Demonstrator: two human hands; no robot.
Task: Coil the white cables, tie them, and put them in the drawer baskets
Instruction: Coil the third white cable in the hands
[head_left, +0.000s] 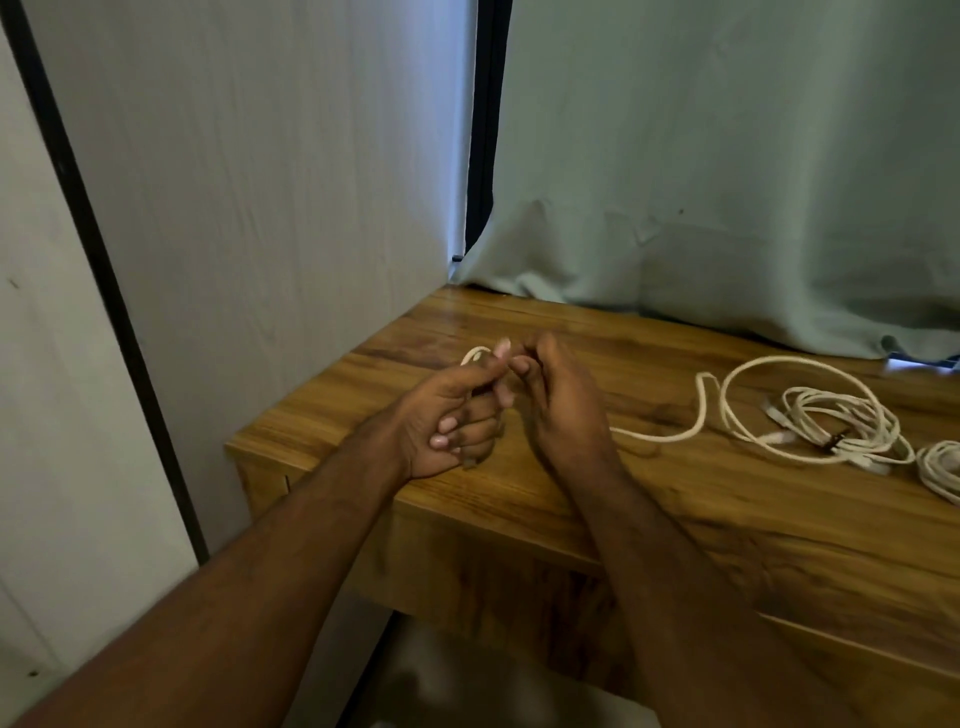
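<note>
A long white cable (701, 410) trails loose across the wooden table (675, 519) from my hands toward the right. My left hand (452, 421) has its fingers curled round a small loop of that cable, which peeks out above the thumb. My right hand (556, 400) is close against it and pinches the cable near the fingertips. To the right lies a coiled white cable bundle (831, 421) held by a dark tie. Part of another white coil (940, 467) shows at the right edge. No drawer or basket is in view.
A pale green curtain (727, 182) hangs down onto the back of the table. A whitish wall panel (260, 208) stands to the left, right by the table's left end. The table's front edge runs under my forearms.
</note>
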